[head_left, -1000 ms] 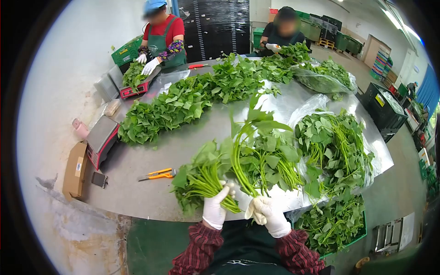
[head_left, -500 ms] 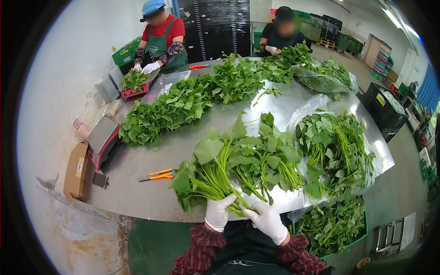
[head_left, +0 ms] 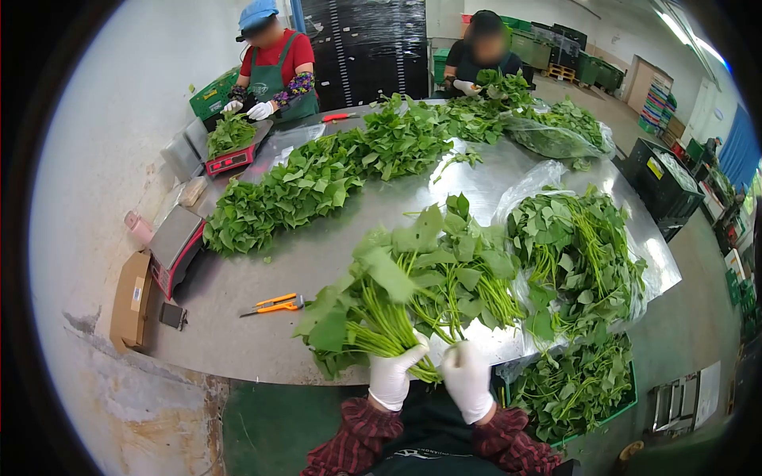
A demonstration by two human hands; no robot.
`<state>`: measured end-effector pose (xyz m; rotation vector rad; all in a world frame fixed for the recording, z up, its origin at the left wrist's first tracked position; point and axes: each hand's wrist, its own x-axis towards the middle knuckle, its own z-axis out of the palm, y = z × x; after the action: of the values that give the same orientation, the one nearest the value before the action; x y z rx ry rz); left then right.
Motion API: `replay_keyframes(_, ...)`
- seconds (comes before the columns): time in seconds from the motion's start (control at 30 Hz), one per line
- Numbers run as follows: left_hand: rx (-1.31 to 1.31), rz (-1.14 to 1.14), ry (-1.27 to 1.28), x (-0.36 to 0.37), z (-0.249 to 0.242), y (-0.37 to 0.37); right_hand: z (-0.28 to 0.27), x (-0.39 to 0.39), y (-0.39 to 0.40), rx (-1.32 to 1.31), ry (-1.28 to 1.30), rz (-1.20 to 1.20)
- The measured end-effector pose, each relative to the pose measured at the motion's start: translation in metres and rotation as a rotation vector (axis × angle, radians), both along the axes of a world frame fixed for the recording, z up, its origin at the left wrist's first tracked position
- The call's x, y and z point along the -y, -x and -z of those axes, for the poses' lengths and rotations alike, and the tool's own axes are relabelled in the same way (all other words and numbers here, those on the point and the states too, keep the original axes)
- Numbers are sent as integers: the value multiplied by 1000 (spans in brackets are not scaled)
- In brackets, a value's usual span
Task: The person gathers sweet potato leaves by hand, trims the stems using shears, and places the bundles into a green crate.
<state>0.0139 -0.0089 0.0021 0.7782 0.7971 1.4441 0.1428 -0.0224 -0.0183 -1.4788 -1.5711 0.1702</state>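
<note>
A bunch of leafy greens [head_left: 373,313] is gripped near its stem ends by my left hand [head_left: 394,374], in a white glove, at the table's front edge. Just right of those stems, my right hand [head_left: 468,381], also gloved, is closed; what it holds, if anything, is too small to make out. More loose greens [head_left: 468,278] lie directly behind my right hand. To the right, a large pile of greens [head_left: 579,254] rests on clear plastic. Orange-handled scissors [head_left: 276,305] lie on the metal table [head_left: 238,341], left of the bunch.
A long row of greens [head_left: 317,178] crosses the table. Two people stand behind it, one by a red scale [head_left: 230,161] with greens. Another scale [head_left: 176,242] and a cardboard box [head_left: 131,301] are at the left. A green crate [head_left: 575,389] of greens stands at the lower right.
My right hand has moved away from the stems and turned more upright. My left hand and its bunch have shifted slightly right. The person at the red scale has raised their hands off the greens.
</note>
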Motion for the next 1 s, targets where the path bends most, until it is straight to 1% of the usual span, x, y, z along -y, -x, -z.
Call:
replay_keyframes(0.03, -6, -35, -18, -3, 2, 4, -6, -3, -10, -102, -56, 125)
replay_keyframes(0.07, 40, -54, -1, -3, 2, 9, -15, -2, -28, -163, 35, 237)
replay_keyframes(0.1, 87, -22, 8, -5, 1, 16, -37, -2, -48, -702, 196, 213)
replay_keyframes(0.13, 132, 8, 16, -7, -2, 22, -39, -7, -71, -360, -4, 288)
replay_keyframes(0.17, 131, 6, 15, -7, -2, 28, -50, -9, -88, -609, -40, 390)
replay_keyframes(0.2, 172, 22, 39, -6, -3, 31, -47, -7, -113, -770, -90, 384)
replay_keyframes(0.23, 213, 41, 64, -6, -3, 34, -43, -3, -136, -967, -1, 379)
replay_keyframes(0.27, 216, 46, 66, -5, -1, 34, -34, 1, -155, -972, -25, 334)
replay_keyframes(0.33, 274, 105, 80, -4, 3, 33, -38, 5, -156, -859, -79, 390)
replay_keyframes(0.4, 244, 123, 72, -3, 5, 29, -42, 8, -142, -858, -10, 331)
replay_keyframes(0.43, 154, 144, 72, -1, 4, 28, -53, 6, -126, -820, 14, 308)
replay_keyframes(0.47, 62, 164, 71, 0, 3, 26, -51, 5, -117, -788, 64, 233)
replay_keyframes(0.5, 7, 141, 109, 3, 0, 23, -56, 6, -108, -782, 197, 149)
replay_keyframes(0.53, 3, 148, 110, 5, -2, 21, -71, 5, -90, -812, 276, 76)
replay_keyframes(0.57, -95, 167, 109, 7, -3, 20, -79, 3, -74, -841, 348, 19)
replay_keyframes(0.6, -193, 186, 108, 9, -3, 20, -80, 0, -66, -805, 431, -87)
replay_keyframes(0.63, -237, 216, 85, 10, 0, 20, -84, -3, -56, -806, 532, -173)
replay_keyframes(0.67, -239, 219, 85, 12, 4, 19, -87, -7, -46, -804, 557, -279)
replay_keyframes(0.73, -240, 257, 50, 13, 7, 16, -88, -13, -31, -732, 625, -391)
replay_keyframes(0.8, -275, 263, 46, 16, 7, 16, -80, -17, -22, -757, 638, -419)
replay_keyframes(0.87, -193, 298, 93, 16, 13, 17, -74, -19, -19, -782, 653, -451)
replay_keyframes(0.9, -194, 296, 94, 16, 12, 17, -71, -19, -19, -818, 657, -447)
replay_keyframes(0.97, -199, 286, 32, 15, 9, 16, -65, -19, -19, -853, 661, -441)
replay_keyframes(1.0, -199, 288, 33, 14, 10, 16, -60, -18, -20, -831, 712, -539)
